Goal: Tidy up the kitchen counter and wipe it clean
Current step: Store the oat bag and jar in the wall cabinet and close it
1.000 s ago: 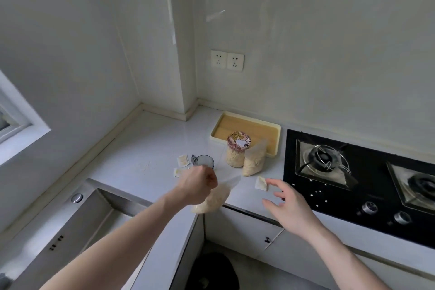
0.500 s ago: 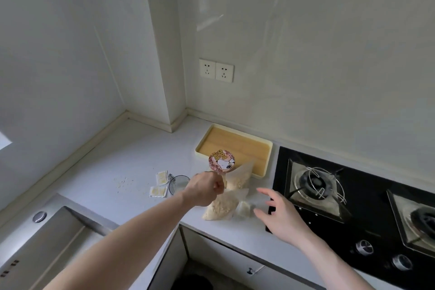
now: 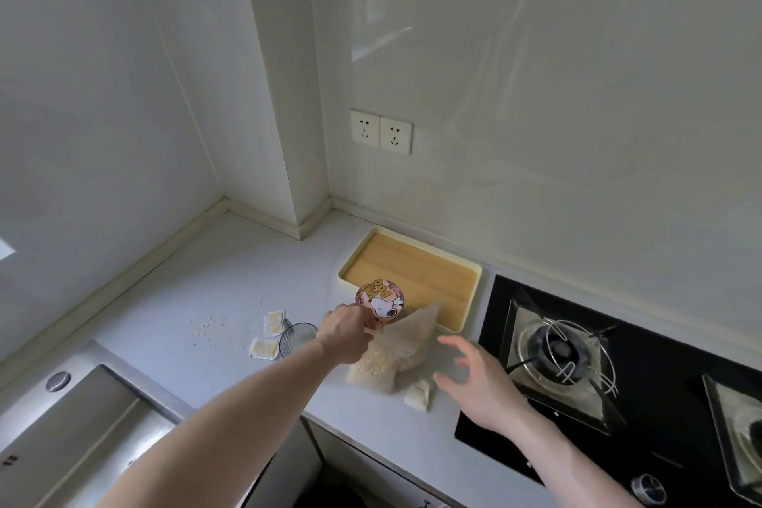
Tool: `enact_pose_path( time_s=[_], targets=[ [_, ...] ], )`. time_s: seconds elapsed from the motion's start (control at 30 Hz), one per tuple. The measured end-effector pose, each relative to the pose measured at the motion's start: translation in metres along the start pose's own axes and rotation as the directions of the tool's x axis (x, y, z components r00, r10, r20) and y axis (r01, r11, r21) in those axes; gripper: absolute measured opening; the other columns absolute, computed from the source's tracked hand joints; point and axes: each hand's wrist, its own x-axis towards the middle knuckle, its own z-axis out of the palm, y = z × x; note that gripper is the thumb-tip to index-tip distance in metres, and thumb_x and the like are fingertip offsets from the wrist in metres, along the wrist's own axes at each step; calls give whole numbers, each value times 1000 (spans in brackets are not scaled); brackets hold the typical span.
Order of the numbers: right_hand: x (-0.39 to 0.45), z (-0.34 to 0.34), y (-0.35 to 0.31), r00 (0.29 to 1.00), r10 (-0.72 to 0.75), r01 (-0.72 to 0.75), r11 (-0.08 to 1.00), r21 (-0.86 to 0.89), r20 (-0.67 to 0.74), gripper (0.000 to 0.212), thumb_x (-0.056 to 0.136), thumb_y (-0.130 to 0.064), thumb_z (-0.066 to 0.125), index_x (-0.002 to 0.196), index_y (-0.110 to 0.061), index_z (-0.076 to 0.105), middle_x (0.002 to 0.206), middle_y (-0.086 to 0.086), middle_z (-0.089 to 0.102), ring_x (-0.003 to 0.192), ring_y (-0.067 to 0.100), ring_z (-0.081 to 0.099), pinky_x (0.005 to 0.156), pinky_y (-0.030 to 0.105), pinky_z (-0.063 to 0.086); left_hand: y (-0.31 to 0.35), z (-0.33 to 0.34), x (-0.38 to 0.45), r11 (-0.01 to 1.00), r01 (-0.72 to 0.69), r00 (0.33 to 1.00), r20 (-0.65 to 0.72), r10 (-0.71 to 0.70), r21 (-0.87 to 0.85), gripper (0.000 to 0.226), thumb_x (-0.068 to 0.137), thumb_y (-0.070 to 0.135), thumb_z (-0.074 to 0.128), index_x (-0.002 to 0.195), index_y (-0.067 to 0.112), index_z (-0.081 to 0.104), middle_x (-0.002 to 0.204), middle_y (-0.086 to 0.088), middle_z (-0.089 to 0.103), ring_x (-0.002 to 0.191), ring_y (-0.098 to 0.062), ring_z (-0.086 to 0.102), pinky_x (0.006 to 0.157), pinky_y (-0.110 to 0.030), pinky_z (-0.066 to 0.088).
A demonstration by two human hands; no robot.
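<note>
While the left hand (image 3: pixel 345 336) reaches across the desk (image 3: pixel 231 272), its grip is closed on the top of a clear bag of oats (image 3: pixel 381 359), just below a jar with a cartoon-dog lid (image 3: pixel 380 298). The right hand (image 3: pixel 480 381) hovers released, fingers spread, right of the bag and near a small sachet (image 3: pixel 418 394). A wooden tray (image 3: pixel 412 274) sits at the far wall, touching nothing in hand. Left of the jar lie a small strainer (image 3: pixel 297 338), two sachets (image 3: pixel 273 322) and scattered crumbs (image 3: pixel 210 330). A gas hob (image 3: pixel 618 367) lies right, a sink (image 3: pixel 74 421) near left.
</note>
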Motion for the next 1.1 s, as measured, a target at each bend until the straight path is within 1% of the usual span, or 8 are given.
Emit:
enact_pose_path(
  time_s=[0.07,0.17,0.37,0.47,0.6,0.7,0.83,1.1],
  targets=[
    [1,2,0,1000,-1,1,1000,8,0,55,92,-41,67,142,-44,43,146,-16,44,126,1,47,97,23,40,-1,-1,1,1000,-10,1000,16,9,29,27,94,27,72,121,31,68,123,9,67,115,-18,61,99,-35,48],
    [1,5,-6,1000,-7,7,1000,1,-3,57,93,-40,67,144,-42,43,147,-16,44,124,1,47,96,21,39,-4,-15,-4,998,-40,999,9,39,52,36,94,28,72,130,31,64,130,9,65,121,-18,58,103,-35,46],
    [6,-6,-40,996,-70,68,997,-34,-58,56,91,-41,67,143,-41,45,143,-18,46,129,3,49,98,22,42,-1,-91,-22,980,-176,979,-90,185,92,31,95,31,70,126,33,66,134,9,62,124,-18,57,104,-35,45],
    [9,-24,-72,982,-149,140,987,-81,-120,58,91,-41,66,145,-39,44,141,-24,41,134,2,45,108,24,40,2,-148,-36,955,-269,935,-205,290,126,29,93,33,70,122,35,67,135,12,58,124,-16,56,104,-34,44],
    [5,-54,-132,934,-302,283,952,-120,-190,58,92,-42,67,145,-40,43,143,-27,41,130,-4,45,106,18,36,9,-227,-63,927,-345,854,-362,374,144,31,91,33,68,122,37,65,136,16,54,124,-12,54,104,-29,41],
    [-2,-87,-181,862,-438,413,899,-148,-255,55,93,-39,67,143,-43,45,143,-31,42,128,-11,44,111,21,39,19,-288,-79,902,-388,778,-458,430,189,36,89,36,70,124,40,63,139,18,50,126,-11,53,107,-26,40],
    [-18,-140,-255,707,-599,555,800,-230,-377,50,94,-33,69,140,-40,49,138,-33,44,124,-9,47,105,19,42,40,-374,-102,871,-425,645,-594,481,244,37,89,35,73,124,38,64,140,16,49,128,-10,50,105,-21,34],
    [-55,-203,-361,399,-787,680,598,-423,-472,49,89,-23,73,134,-35,56,135,-26,50,121,0,53,101,19,44,54,-495,-128,864,-377,466,-738,487,332,46,85,35,74,129,37,59,141,16,44,128,-14,51,105,-30,39]
  ],
)
